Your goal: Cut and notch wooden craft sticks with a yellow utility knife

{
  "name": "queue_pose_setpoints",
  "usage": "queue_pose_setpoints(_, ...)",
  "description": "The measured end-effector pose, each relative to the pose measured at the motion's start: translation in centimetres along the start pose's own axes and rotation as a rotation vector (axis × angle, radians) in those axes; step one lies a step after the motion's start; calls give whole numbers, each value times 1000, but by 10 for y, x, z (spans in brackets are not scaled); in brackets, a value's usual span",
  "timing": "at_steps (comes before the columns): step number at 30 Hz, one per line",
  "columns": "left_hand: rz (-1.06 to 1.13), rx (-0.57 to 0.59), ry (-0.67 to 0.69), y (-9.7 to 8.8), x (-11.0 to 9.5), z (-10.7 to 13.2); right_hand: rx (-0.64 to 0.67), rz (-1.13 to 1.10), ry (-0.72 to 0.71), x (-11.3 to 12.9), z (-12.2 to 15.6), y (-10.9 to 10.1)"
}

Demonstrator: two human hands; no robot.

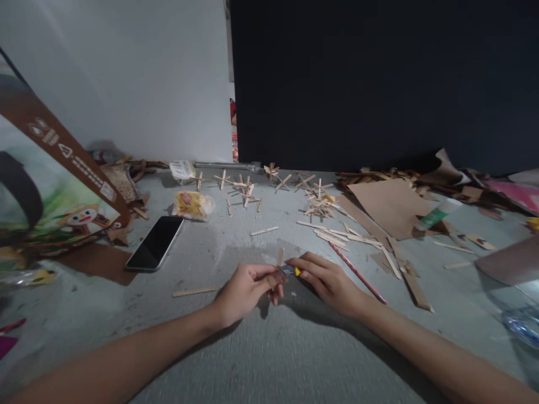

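Observation:
My left hand is closed in a pinch on a wooden craft stick, whose upper end sticks up above the fingertips. Opposite it, my right hand grips a small cutter with a yellow part and a grey, blade-like end. That grey end meets the stick by my left fingertips; the exact contact is too small to make out. Both hands are just above the grey table. Left of my left hand lies a loose craft stick, and a red pencil lies to the right of my right hand.
A phone and a snack packet lie at left, beside a printed bag. Crossed-stick pieces stand at the back. Loose sticks, cardboard and a glue stick lie at right.

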State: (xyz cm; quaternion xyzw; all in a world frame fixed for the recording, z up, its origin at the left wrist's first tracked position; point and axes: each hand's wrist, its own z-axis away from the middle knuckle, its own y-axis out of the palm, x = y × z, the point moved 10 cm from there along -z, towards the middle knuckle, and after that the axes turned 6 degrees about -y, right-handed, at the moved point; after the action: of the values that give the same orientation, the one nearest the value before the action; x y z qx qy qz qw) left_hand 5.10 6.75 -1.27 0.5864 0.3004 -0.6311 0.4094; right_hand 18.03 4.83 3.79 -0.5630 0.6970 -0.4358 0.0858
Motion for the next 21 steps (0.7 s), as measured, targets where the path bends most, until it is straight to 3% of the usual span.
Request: queue_pose_setpoints(21, -22, -26, 46, -2, -7, 3, 1, -28, 49, -6, -2, 0)
